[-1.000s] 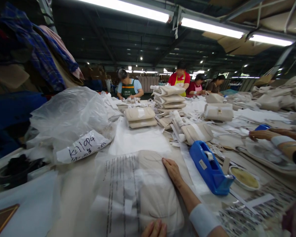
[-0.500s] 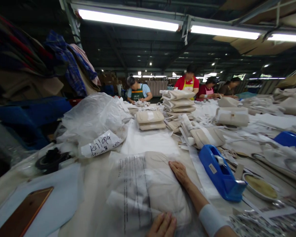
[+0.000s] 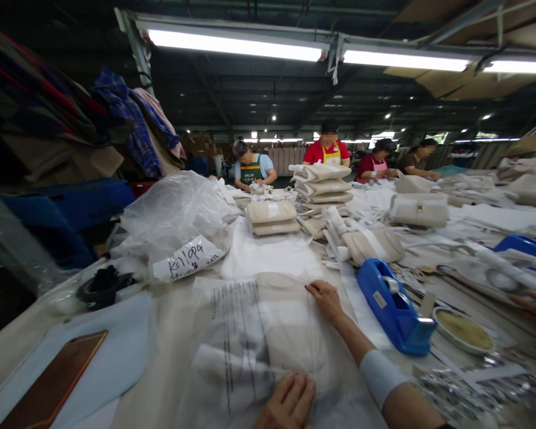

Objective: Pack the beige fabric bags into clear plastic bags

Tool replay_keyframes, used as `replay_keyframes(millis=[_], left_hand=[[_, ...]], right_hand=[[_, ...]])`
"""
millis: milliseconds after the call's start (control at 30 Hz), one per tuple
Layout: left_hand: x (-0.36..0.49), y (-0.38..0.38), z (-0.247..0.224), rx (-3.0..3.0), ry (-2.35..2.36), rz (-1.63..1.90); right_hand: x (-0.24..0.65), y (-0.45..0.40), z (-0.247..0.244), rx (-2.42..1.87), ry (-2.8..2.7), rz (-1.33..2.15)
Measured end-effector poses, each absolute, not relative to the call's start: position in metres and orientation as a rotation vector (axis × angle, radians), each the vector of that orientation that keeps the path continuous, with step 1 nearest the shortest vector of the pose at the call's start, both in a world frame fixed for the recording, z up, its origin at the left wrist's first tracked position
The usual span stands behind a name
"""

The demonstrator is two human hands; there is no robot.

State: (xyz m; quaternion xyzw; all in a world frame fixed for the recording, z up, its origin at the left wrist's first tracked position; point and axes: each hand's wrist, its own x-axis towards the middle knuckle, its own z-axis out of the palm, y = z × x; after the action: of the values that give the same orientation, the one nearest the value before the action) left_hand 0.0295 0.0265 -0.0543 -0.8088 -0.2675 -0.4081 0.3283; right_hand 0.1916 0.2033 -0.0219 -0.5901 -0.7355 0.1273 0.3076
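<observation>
Head view: 1 beige bag lies under printed plastic on the worktop, left hand and right hand open against it; the step looks like smoothing, next calling for light, even pressure.

Head-worn view, facing forward and down, close above the table

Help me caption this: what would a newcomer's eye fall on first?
Probably the bright blue tape dispenser, right of the right hand. Next, the printed clear bag beneath that hand and the left hand, a beige purse showing through. Then the crumpled plastic bag at left, a handwritten label at its front.
</observation>
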Motion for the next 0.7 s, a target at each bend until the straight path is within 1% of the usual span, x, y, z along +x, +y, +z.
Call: replay_keyframes(millis=[100,200,300,400,467,533,600,700], left_hand=[[0.032,0.024,-0.043,-2.133,-0.674,-1.092],[0.031,0.020,-0.035,-2.203,-0.660,-1.064],[0.029,0.014,-0.031,-2.308,-0.687,-0.988],[0.027,0.010,-0.034,-2.340,-0.705,-0.986],[0.027,0.008,-0.036,-2.346,-0.714,-0.992],[0.027,0.006,-0.037,-2.385,-0.735,-0.981],[0.028,0.005,-0.035,-2.398,-0.755,-1.050],[0.028,0.003,-0.032,-2.415,-0.782,-1.122]], right_hand=[[0.200,0.205,-0.006,-1.616,-1.925,0.210],[0.203,0.185,0.008,-1.594,-1.938,0.130],[0.199,0.141,0.010,-1.419,-2.091,0.153],[0.197,0.094,-0.001,-1.143,-2.410,0.265],[0.201,0.075,-0.009,-1.133,-2.535,0.305],[0.211,0.064,-0.011,-1.201,-2.550,0.291],[0.221,0.055,-0.005,-1.158,-2.516,0.242],[0.232,0.033,0.008,-0.850,-2.536,0.232]])
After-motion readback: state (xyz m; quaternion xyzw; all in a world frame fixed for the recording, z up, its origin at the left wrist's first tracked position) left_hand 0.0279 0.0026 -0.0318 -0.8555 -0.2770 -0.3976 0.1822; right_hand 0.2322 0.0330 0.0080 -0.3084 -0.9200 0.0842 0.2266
